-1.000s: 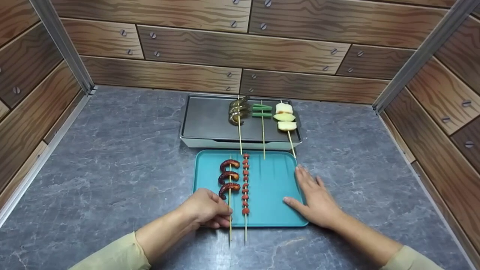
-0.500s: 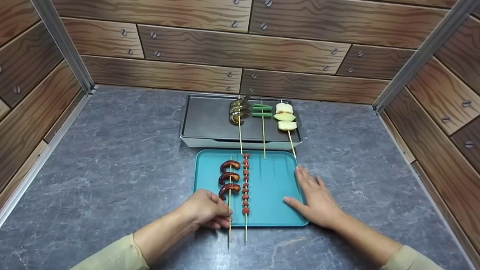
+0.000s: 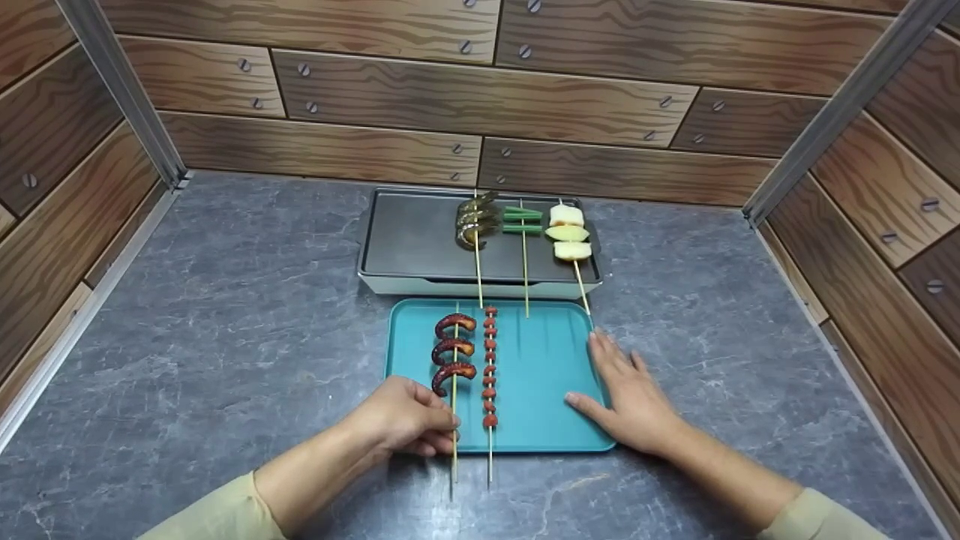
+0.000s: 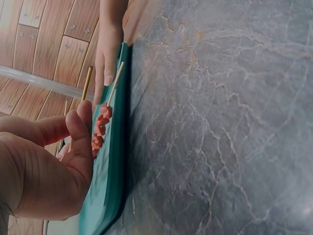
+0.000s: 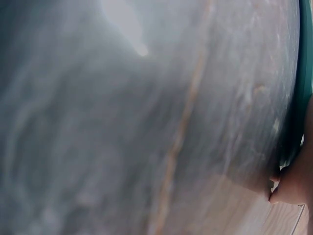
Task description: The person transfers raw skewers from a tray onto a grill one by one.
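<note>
My left hand (image 3: 416, 420) pinches the bare lower end of a skewer threaded with dark red, curled octopus tentacle pieces (image 3: 454, 349), over the left part of a teal tray (image 3: 547, 442). In the left wrist view, the stick's end (image 4: 87, 81) pokes out past my thumb and fingertips. Just to its right lies a skewer of small red meat pieces (image 3: 490, 367), its stick overhanging the tray's front edge. My right hand (image 3: 634, 401) rests with fingers stretched out along the tray's right rim; the right wrist view catches only part of this hand (image 5: 293, 183).
Behind the tray stands a dark flat griddle (image 3: 420, 232). On it lie a shrimp skewer (image 3: 475, 221), a green vegetable skewer (image 3: 523, 217) and a skewer of pale chunks (image 3: 570, 234), handles pointing toward me. Wood-patterned walls (image 3: 375, 90) enclose the grey marbled table (image 3: 262, 300).
My left hand has shifted slightly left with the tentacle skewer, whose pieces now sit a little farther from the red meat skewer. My right hand stays at the tray's rim.
</note>
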Action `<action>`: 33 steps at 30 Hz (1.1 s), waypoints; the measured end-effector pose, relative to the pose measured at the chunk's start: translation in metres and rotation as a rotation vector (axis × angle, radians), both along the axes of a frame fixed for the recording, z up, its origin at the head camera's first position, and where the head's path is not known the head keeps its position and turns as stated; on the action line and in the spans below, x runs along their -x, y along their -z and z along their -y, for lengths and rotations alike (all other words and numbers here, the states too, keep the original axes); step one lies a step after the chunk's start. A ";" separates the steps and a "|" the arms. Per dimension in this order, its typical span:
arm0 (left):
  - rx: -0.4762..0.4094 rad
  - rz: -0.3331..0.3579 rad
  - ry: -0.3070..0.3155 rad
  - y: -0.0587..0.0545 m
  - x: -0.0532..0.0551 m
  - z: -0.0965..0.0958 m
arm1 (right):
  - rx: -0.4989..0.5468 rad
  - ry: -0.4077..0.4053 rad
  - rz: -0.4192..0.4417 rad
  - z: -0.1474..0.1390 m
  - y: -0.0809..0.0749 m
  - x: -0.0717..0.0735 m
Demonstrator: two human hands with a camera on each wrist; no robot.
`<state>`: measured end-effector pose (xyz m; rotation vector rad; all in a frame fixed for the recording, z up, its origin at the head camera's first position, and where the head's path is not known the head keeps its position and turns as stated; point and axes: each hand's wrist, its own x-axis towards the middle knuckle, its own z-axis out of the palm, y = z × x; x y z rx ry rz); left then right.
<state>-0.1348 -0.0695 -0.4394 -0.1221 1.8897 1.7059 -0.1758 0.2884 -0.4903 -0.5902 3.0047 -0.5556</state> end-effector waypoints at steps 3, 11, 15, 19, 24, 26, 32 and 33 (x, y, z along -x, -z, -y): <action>0.006 -0.007 -0.002 -0.003 -0.001 0.002 | 0.009 0.001 0.008 0.000 -0.001 -0.001; 0.013 -0.018 0.006 -0.009 -0.002 0.006 | -0.002 -0.001 0.008 0.000 -0.001 0.000; 0.006 -0.020 0.016 -0.012 -0.003 0.009 | -0.007 -0.002 0.004 0.000 0.000 0.000; 0.007 -0.028 0.026 -0.016 -0.005 0.012 | -0.008 -0.001 0.004 0.000 0.000 -0.001; 0.013 -0.040 0.022 -0.021 -0.006 0.015 | -0.009 -0.002 0.002 0.000 0.000 -0.001; 0.013 -0.043 0.016 -0.023 -0.006 0.017 | -0.008 -0.004 0.001 0.000 -0.001 0.000; 0.013 -0.084 0.012 -0.028 -0.005 0.022 | -0.004 -0.007 0.008 0.000 -0.001 -0.001; 0.013 -0.090 0.013 -0.029 -0.004 0.023 | -0.004 -0.007 0.009 0.000 -0.001 -0.001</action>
